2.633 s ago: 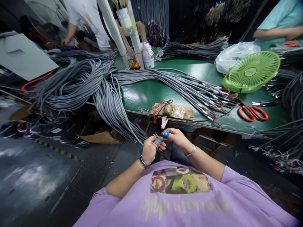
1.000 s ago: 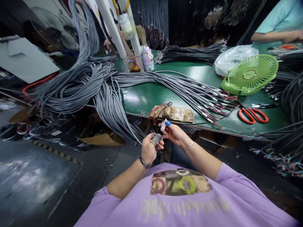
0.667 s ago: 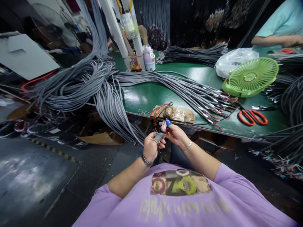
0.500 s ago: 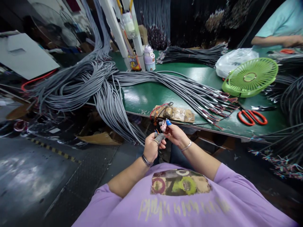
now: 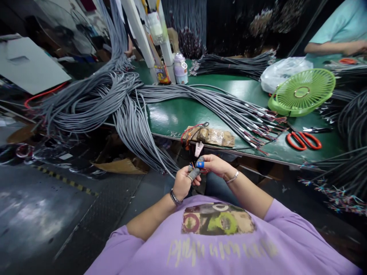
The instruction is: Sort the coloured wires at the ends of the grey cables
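Note:
In front of my lap, my left hand (image 5: 183, 182) is closed around the end of a grey cable, with thin coloured wires (image 5: 192, 165) poking out above the fingers. A grey cover is on its thumb. My right hand (image 5: 215, 165) pinches at the same wires, fingertips against the left ones; a grey cover and blue tape are on its fingers. What lies between the fingertips is mostly hidden. Just above both hands, a pale pink clip-like piece (image 5: 198, 149) sits at the table edge, beside a taped cardboard strip (image 5: 219, 137) with red and black leads.
Grey cables (image 5: 94, 101) lie heaped on the green table (image 5: 166, 116) and hang over its edge. To the right are orange-handled scissors (image 5: 304, 140), a green fan (image 5: 304, 91) and a plastic bag (image 5: 282, 72). A bottle (image 5: 180, 68) stands behind. Another person's arm (image 5: 335, 47) is at far right.
My right hand has left the pink clip-like piece and come down to the wires at my left hand. The left hand has stayed nearly in place.

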A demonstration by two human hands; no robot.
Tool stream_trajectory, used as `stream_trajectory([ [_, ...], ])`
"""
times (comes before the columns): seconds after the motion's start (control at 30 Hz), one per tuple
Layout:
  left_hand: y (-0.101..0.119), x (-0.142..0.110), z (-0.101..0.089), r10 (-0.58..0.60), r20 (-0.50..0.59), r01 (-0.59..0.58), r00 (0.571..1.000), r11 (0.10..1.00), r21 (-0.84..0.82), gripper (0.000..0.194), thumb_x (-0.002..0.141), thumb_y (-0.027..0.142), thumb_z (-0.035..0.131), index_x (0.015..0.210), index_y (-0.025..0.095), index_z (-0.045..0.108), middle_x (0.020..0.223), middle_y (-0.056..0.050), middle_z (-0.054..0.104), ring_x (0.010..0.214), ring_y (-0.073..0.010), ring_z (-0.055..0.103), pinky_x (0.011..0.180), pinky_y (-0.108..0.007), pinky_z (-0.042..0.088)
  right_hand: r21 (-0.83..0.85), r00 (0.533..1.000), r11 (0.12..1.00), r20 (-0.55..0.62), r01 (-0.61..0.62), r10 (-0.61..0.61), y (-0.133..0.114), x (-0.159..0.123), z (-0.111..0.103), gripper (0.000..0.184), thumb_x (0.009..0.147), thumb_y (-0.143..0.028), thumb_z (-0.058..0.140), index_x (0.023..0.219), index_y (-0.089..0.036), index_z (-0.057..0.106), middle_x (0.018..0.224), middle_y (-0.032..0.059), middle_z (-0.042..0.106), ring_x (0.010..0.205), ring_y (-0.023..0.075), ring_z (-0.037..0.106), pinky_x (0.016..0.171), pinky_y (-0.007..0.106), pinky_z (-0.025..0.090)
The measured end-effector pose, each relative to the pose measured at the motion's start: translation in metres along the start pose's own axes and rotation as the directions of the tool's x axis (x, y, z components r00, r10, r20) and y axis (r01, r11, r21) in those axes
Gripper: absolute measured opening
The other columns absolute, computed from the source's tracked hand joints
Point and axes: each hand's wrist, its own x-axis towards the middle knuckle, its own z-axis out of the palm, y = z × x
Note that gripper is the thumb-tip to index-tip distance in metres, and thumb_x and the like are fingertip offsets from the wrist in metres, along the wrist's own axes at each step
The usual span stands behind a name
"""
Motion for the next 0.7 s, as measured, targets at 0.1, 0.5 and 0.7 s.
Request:
stream_trajectory([
  [0.1,-0.001,0.001,-0.004,-0.106,0.112,0.097,0.988,0.992,0.083,0.032,0.071,0.044,0.069,0.068,0.014,0.059,0.056,-0.003,0.066,0.043,-0.0117,0.060,0.040,-0.019,0.042,-0.216,0.993,0.969,0.031,0.118,-0.114,-0.002,-0.001,0.005,0.033,0.061,-0.041,0.078,0.063,-0.014,0.060,0.053,-0.0038,0.054,0.048,0.0061,0.042,0.047,0.019,0.035],
  [0.5,0.005,0.003,-0.003,-0.083,-0.075,0.076,0.994,0.993,-0.091,0.034,0.066,0.045,0.071,0.068,0.014,0.058,0.054,-0.002,0.065,0.041,-0.0132,0.060,0.041,-0.021,0.045,-0.147,0.953,0.974,-0.229,0.170,-0.200,0.027,-0.018,0.013,0.038,0.073,-0.052,0.066,0.089,-0.017,0.061,0.076,0.0009,0.059,0.058,0.0093,0.050,0.055,0.024,0.044],
  [0.7,0.001,0.002,-0.001,-0.076,-0.012,0.074,0.997,0.993,-0.094,0.035,0.065,0.045,0.074,0.068,0.013,0.061,0.058,-0.005,0.068,0.047,-0.0147,0.063,0.047,-0.023,0.048,-0.059,0.866,0.944,-0.382,0.324,-0.322,0.040,-0.018,0.030,0.027,0.067,-0.040,0.073,0.076,-0.017,0.062,0.069,-0.0012,0.058,0.060,0.0093,0.047,0.055,0.023,0.039],
])
